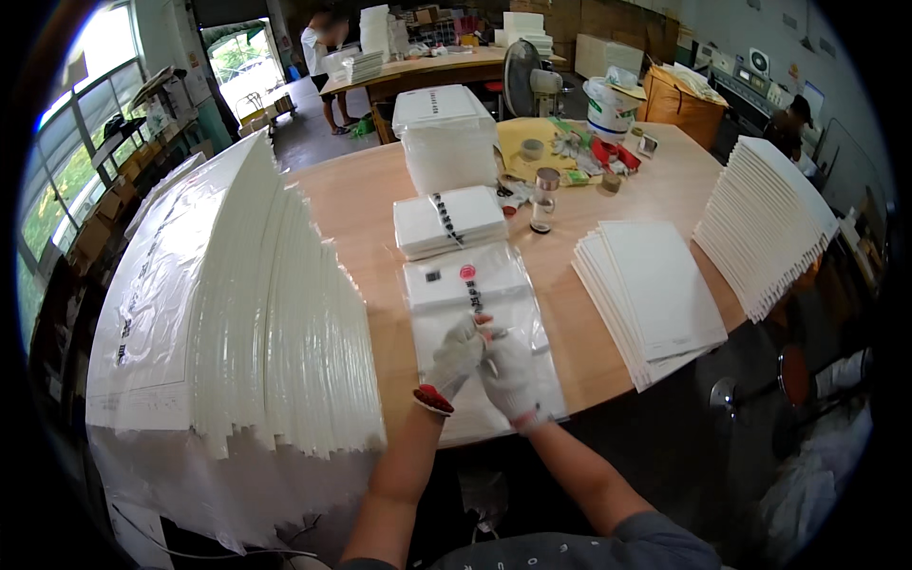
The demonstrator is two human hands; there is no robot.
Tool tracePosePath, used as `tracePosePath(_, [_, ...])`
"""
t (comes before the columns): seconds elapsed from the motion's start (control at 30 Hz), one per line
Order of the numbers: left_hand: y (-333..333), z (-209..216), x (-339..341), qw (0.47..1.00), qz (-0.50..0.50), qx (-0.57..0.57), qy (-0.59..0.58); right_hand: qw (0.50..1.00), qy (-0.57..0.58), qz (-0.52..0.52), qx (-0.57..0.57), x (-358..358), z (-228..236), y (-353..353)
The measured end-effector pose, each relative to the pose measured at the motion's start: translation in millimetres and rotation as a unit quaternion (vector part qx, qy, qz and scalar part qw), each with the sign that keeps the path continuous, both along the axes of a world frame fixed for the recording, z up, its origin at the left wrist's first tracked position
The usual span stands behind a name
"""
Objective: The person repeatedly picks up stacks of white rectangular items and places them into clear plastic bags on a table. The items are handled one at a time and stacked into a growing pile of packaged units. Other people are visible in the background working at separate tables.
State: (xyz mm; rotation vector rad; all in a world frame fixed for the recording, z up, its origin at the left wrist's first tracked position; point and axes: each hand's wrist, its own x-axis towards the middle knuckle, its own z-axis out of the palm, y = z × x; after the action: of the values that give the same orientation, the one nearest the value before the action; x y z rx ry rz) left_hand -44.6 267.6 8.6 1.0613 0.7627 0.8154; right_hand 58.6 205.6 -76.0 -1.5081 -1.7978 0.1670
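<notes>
In the middle of the table's near side lies a clear plastic bag [532, 351] with black and red print. My left hand [458, 353], in a whitish work glove with a red cuff, is above the bag, its fingers drawn together. Close against it is my right hand [510, 370], also gloved and smeared by motion; its fingers cannot be made out clearly. Whatever sits between the fingertips is too small to tell. Just beyond the bag lies a short stack of flat bags [446, 218], with a taller white stack [445, 142] behind it.
A large leaning row of bagged white packs [275, 313] fills the left. To the right are fanned white boards [660, 285] and a tall white stack [765, 228]. A glass bottle [543, 201], tape rolls [532, 149], a bucket [613, 106] and a fan [521, 81] stand farther back.
</notes>
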Motion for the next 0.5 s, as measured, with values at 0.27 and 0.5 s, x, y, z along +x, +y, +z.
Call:
tracePosePath(0.27, [-32,28,-13,0.902,-0.027,0.310,0.300,0.986,0.094,0.115,-0.072,13,0,-69])
tracePosePath(0.5, [-96,50,-35,0.748,0.146,0.545,0.350,0.928,-0.318,-0.192,-0.018,211,60,-120])
